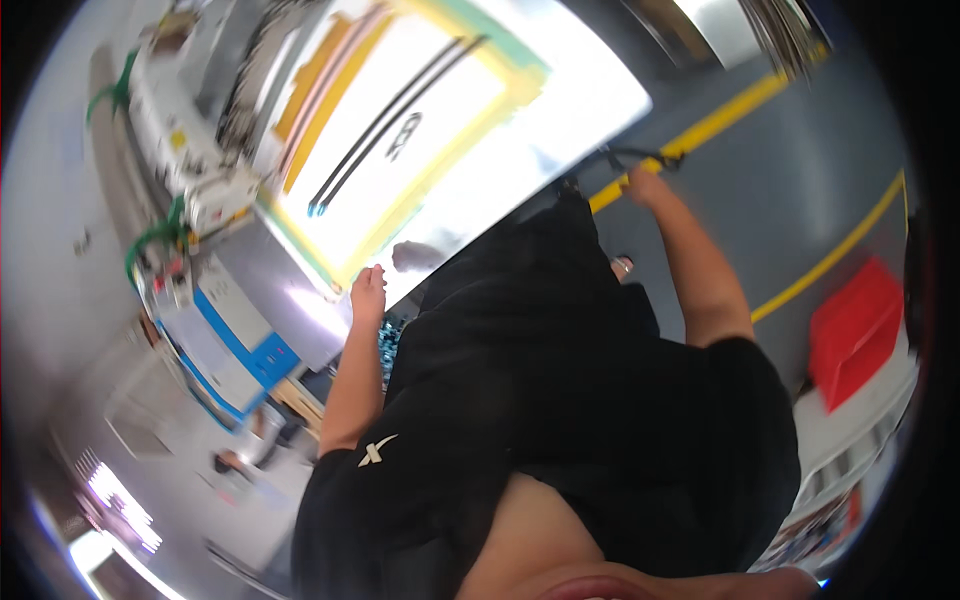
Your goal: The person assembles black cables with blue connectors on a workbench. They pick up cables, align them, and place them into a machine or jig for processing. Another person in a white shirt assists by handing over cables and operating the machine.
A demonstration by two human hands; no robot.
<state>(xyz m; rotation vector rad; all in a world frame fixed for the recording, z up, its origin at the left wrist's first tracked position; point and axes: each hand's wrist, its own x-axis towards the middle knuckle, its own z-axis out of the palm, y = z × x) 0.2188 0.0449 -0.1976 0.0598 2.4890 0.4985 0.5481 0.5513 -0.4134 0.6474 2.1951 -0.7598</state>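
Observation:
My left hand (368, 290) is beside the near left edge of a brightly lit white table (560, 130). Its fingers look curled in, and nothing shows in them. A grey shadow-like patch lies on the tabletop just right of it. Past the table's right corner, my right hand (645, 187) is blurred, its fingers hard to make out. Right by its fingertips is a thin black bent piece (640, 155); whether I grip it cannot be told. On the table, yellow and green bands border a white panel (440, 130) bearing two long dark parallel strips (395, 125) and a small dark mark.
On the left stands a white machine (185, 130) with green straps, and below it a blue-and-white cabinet (235, 340). Another person (240, 460) is farther off there. The grey floor at right has yellow lines (735, 105) and a red bin-like object (858, 330).

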